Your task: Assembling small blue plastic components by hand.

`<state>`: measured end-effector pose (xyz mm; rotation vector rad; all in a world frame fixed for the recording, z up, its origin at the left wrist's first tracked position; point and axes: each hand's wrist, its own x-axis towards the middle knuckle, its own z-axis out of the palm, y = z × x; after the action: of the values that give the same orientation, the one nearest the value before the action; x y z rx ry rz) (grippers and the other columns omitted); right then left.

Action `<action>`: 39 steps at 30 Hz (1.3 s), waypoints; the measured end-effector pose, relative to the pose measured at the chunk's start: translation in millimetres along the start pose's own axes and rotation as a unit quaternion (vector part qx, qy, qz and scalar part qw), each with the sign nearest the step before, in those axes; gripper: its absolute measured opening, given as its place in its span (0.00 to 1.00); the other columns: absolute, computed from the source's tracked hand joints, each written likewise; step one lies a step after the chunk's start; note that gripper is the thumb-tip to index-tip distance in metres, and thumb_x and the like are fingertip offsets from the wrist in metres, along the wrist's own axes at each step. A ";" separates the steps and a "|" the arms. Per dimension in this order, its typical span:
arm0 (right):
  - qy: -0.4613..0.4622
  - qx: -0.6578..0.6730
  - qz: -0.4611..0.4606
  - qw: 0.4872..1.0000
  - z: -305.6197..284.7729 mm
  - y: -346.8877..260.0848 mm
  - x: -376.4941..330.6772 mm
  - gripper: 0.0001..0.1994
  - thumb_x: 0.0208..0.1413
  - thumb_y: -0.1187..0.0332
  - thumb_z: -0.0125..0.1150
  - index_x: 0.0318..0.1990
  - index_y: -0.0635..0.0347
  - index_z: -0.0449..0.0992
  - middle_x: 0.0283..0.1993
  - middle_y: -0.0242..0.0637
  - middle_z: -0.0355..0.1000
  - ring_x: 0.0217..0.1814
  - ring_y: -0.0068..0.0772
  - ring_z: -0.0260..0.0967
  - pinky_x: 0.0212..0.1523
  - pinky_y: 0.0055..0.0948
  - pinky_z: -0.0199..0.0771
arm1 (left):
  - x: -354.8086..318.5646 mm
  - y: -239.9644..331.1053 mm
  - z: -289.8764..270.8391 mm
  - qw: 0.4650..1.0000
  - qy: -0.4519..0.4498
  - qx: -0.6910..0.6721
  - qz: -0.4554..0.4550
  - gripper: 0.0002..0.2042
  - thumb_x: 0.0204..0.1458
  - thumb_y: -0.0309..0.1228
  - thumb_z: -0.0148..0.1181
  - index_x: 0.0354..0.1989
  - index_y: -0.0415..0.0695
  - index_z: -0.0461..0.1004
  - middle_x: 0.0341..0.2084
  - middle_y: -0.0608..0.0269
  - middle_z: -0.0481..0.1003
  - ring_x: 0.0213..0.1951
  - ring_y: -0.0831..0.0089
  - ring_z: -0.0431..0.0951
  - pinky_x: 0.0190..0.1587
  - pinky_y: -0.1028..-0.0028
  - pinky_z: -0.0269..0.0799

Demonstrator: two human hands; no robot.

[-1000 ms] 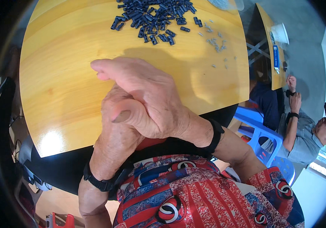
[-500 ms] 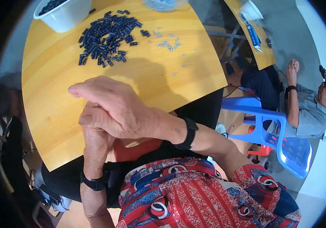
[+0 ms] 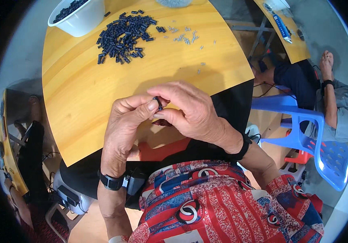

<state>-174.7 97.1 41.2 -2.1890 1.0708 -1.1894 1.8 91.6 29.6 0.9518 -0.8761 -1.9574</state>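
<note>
Above the near part of the table, my left hand (image 3: 121, 121) pinches a small black plastic part (image 3: 158, 103) between thumb and fingers. From the other side my right hand (image 3: 194, 107) meets it, its curled thumb and fingers closed about the same part. Fingers cover much of the part, so its full shape is hidden. Farther off lies a pile of short black tube-like parts (image 3: 125, 34). Right of that pile, small silvery metal pins (image 3: 188, 39) are scattered, a few of them nearer to my right hand.
A white tub (image 3: 81, 20) of black parts stands at the table's far left, and a clear container (image 3: 174, 2) at its far edge. The yellow wooden table (image 3: 72, 109) ends just before my lap. To the right are a blue plastic chair (image 3: 287, 107) and a seated person (image 3: 336, 105).
My hands were clasped over each other, the right on top. Now they have drawn apart, further right, with the black part visible between their fingertips. The head view has shifted slightly.
</note>
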 end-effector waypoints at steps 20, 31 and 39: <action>0.132 -0.140 0.207 0.959 -124.2 31.5 -77.2 0.16 0.44 0.76 0.66 0.44 0.61 0.76 0.31 0.39 0.74 0.30 0.29 0.72 0.32 0.25 0.72 | 63.6 -33.1 76.0 0.837 0.083 0.442 0.313 0.13 0.43 0.17 0.62 0.39 0.42 0.78 0.39 0.60 0.73 0.34 0.75 0.72 0.36 0.78 0.69; 0.130 -0.312 0.263 0.904 -206.8 220.9 -75.6 0.15 0.48 0.74 0.58 0.46 0.63 0.75 0.40 0.49 0.75 0.39 0.43 0.74 0.42 0.35 0.72 | 115.6 -42.5 90.5 0.685 0.067 0.595 0.414 0.09 0.36 0.21 0.64 0.29 0.42 0.77 0.32 0.60 0.73 0.32 0.61 0.71 0.35 0.68 0.70; 0.123 -0.216 0.346 0.905 -205.4 244.2 -58.5 0.21 0.47 0.72 0.58 0.52 0.65 0.71 0.50 0.50 0.72 0.46 0.44 0.75 0.46 0.34 0.72 | 102.2 -30.9 62.6 0.709 0.124 0.575 0.389 0.07 0.37 0.20 0.64 0.27 0.42 0.77 0.27 0.61 0.73 0.32 0.61 0.72 0.35 0.67 0.70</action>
<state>-470.9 -7.1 -40.4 -1.6732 2.1593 -0.9552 -104.3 33.7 3.0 1.1359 -1.9805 -0.3800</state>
